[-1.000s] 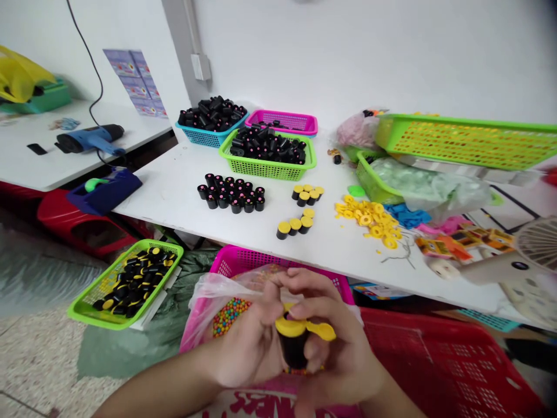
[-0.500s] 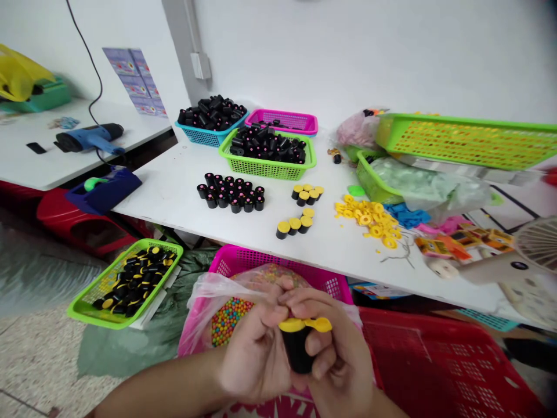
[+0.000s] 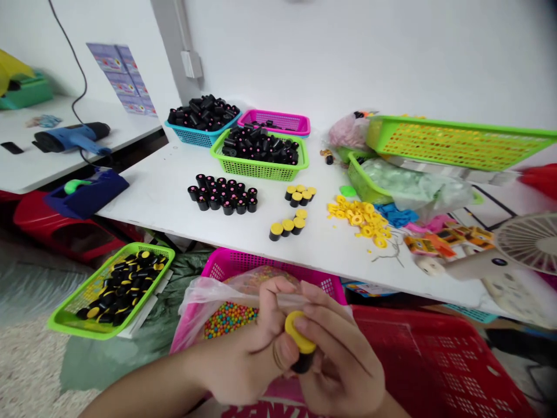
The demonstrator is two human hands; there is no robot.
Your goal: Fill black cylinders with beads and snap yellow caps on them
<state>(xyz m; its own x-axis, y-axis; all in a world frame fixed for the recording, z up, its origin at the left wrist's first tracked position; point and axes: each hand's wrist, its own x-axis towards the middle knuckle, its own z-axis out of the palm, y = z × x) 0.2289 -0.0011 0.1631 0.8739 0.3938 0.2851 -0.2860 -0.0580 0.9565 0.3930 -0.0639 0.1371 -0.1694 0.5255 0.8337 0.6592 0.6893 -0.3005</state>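
Both my hands are closed round a small black tube with a yellow cap (image 3: 299, 341), held low in front of me. My left hand (image 3: 252, 354) grips it from the left with the thumb against the cap. My right hand (image 3: 343, 363) wraps it from the right, fingers pressed on top of the cap. Just behind my hands lies a clear bag of small coloured candy balls (image 3: 226, 318) in a pink basket (image 3: 261, 264). On the white table (image 3: 165, 191) stand a group of open black tubes (image 3: 221, 194), a few yellow-capped tubes (image 3: 287, 226) and a heap of loose yellow caps (image 3: 359, 216).
Green (image 3: 259, 152), blue (image 3: 200, 119) and pink (image 3: 278, 121) baskets of black tubes stand at the table's back. A green basket of capped tubes (image 3: 111, 284) sits on the floor left. A red crate (image 3: 435, 366) is at right. A small fan (image 3: 517, 255) lies on the table's right.
The yellow lid, hinged open before, is now pressed down flat on the black tube. My hands sank lower and tilted the tube; the view shifted slightly to the right.
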